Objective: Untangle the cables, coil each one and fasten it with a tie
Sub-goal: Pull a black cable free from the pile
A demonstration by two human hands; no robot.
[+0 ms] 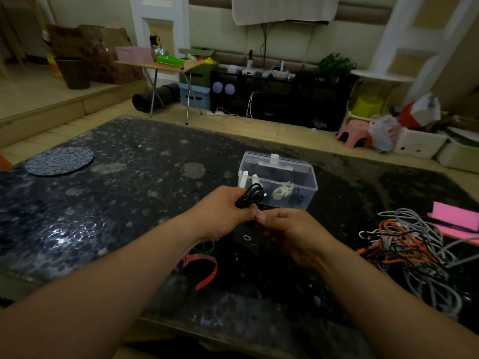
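One cable in hand, from the head view: the left hand (220,211) has its fingers wrapped round a black cable (250,196) with pale flecks, already bunched into a small tight coil and held up above the dark speckled table (116,203), just in front of the clear plastic box (305,174). The right hand (287,229) sits right beneath it, fingers curled in, thumb tip against the coil's lower end; whether it pinches the cable's tail or a tie, it's too dark to tell. No tie shows round that coil, so I'd call this one coiled but not yet fastened. Ties are waiting: a red tie (207,268) and a green tie (206,248) lie loose on the table under the left wrist, and a small white ring (246,238) lies between the hands. Pale bundles sit inside the box, perhaps finished cables, though that's a guess. Plenty left, by my reckoning: off to the right a tangle of cables (409,247), grey, orange and black-and-white, sprawls knotted together, well apart from both hands. Early going, then.
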